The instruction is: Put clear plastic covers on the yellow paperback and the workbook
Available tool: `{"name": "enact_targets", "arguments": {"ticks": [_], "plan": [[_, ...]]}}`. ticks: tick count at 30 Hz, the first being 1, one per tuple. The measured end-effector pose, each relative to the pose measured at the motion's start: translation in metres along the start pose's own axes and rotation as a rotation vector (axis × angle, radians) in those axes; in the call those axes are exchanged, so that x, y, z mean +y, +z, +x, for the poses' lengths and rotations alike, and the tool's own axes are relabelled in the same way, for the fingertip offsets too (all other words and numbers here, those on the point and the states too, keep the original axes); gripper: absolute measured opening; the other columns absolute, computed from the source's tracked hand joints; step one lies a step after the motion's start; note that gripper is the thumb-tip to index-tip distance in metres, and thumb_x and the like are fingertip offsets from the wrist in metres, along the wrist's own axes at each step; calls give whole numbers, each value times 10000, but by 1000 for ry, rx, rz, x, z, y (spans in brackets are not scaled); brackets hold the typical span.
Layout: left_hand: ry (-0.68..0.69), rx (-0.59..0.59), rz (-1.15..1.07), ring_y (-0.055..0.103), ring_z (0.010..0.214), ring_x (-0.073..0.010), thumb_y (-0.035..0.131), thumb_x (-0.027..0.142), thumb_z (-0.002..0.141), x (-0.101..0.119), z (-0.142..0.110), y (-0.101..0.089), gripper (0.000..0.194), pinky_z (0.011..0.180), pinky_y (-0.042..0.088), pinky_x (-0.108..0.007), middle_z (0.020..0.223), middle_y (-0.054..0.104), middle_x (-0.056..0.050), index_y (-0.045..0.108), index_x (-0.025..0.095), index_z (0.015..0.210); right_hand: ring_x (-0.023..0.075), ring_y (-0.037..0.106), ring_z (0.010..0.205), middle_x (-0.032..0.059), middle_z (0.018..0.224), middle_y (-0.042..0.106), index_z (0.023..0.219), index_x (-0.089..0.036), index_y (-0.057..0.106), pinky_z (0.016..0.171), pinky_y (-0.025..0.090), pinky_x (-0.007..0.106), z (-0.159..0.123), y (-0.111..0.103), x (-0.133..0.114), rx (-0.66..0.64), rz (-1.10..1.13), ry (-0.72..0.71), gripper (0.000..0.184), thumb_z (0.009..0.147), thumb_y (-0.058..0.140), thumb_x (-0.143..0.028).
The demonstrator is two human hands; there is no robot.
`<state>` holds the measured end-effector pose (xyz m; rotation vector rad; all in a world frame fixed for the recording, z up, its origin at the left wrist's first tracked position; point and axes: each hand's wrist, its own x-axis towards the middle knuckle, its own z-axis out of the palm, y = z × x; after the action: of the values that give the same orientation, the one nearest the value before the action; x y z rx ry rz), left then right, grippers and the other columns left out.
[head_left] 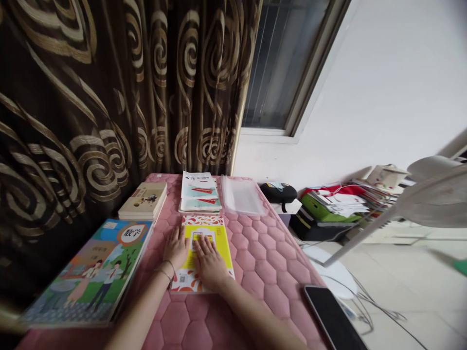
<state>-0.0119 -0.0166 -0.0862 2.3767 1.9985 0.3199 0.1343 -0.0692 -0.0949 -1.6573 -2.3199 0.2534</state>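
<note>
A yellow and white book (222, 247) with red-orange leaf shapes lies flat in front of me. My left hand (177, 249) rests on its left edge, fingers stretched out, a thin band around the wrist. Across the middle of the cover lies my right hand (210, 262), flat with its fingers pointing away from me. Neither hand grips anything. Just beyond the book is a stack of white and teal booklets (199, 194). To the left lies a large illustrated textbook (98, 272), and behind it a pile of small beige books (144, 199).
Clear plastic covers (243, 195) lie at the far right of the pink quilted surface (255, 253). A phone (333, 318) sits on its near right edge. A white lamp (365, 233) stands at right, before piled papers (339, 201). A patterned curtain (182, 87) hangs behind.
</note>
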Motion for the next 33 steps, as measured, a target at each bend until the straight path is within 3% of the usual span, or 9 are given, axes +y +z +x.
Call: {"name": "enact_targets", "arguments": {"ticks": [4, 7, 10, 13, 16, 23, 26, 30, 33], "plan": [[33, 40, 43, 455, 1328, -272, 352, 215, 959, -1, -29, -5, 473, 1095, 341, -391, 1396, 532, -188, 470, 96, 1401, 251, 135, 1482, 110, 1591, 176, 1523, -94, 265, 1209, 144, 427, -13, 0, 15, 3, -15, 93, 585, 1008, 253, -371], [-72, 19, 9, 587, 1137, -274, 333, 182, 959, 1, -57, -11, 412, 960, 435, -370, 1234, 613, -208, 540, 56, 1292, 250, 125, 1484, 108, 1593, 168, 1523, -92, 263, 1209, 144, 432, -12, -1, 20, -4, -18, 107, 583, 1008, 246, -365], [-203, -89, -131, 631, 1020, -279, 388, 163, 934, 3, -71, -17, 297, 865, 451, -336, 1055, 665, -218, 605, 23, 1082, 251, 125, 1484, 111, 1594, 163, 1523, -94, 265, 1209, 139, 427, -12, 0, 18, 6, -19, 113, 582, 1005, 254, -359], [-337, -145, -375, 639, 1029, -276, 512, 157, 869, -2, -69, -22, 213, 839, 445, -305, 1035, 683, -215, 603, 35, 1019, 255, 138, 1481, 117, 1593, 180, 1521, -91, 271, 1210, 133, 420, -13, 0, 15, 12, -16, 113, 582, 1001, 261, -352], [-432, -177, -523, 679, 947, -265, 593, 185, 809, -12, -61, -24, 279, 746, 469, -288, 999, 709, -194, 598, 38, 1047, 259, 142, 1480, 122, 1592, 186, 1523, -88, 265, 1209, 136, 420, -13, -1, 14, 10, -14, 118, 583, 1000, 258, -347], [-410, -312, -827, 712, 774, -238, 694, 399, 726, -26, -58, -31, 276, 660, 526, -294, 777, 750, -82, 648, 127, 752, 251, 119, 1485, 116, 1591, 173, 1525, -88, 263, 1211, 131, 434, -13, -2, 14, 6, -34, 118, 583, 1002, 262, -346], [-416, -352, -1000, 721, 826, -221, 670, 389, 756, -20, -64, -31, 246, 694, 552, -290, 828, 758, -71, 611, 151, 775, 258, 130, 1484, 117, 1590, 187, 1522, -90, 275, 1211, 128, 442, -13, -5, 12, -10, -13, 128, 583, 997, 281, -345], [-487, -336, -1381, 728, 856, -174, 511, 197, 846, -5, -70, -35, 13, 753, 572, -289, 906, 755, -50, 524, 199, 844, 293, 125, 1482, 136, 1590, 203, 1506, -79, 318, 1204, 122, 480, -6, -12, 5, -35, 66, 188, 575, 989, 310, -330], [-471, -252, -1339, 728, 810, -177, 471, 160, 847, 6, -64, -56, 61, 725, 575, -287, 825, 739, -34, 488, 206, 811, 320, 138, 1478, 157, 1588, 221, 1499, -85, 335, 1179, 165, 535, 4, -21, -3, -37, 188, 262, 556, 996, 278, -315]]}}
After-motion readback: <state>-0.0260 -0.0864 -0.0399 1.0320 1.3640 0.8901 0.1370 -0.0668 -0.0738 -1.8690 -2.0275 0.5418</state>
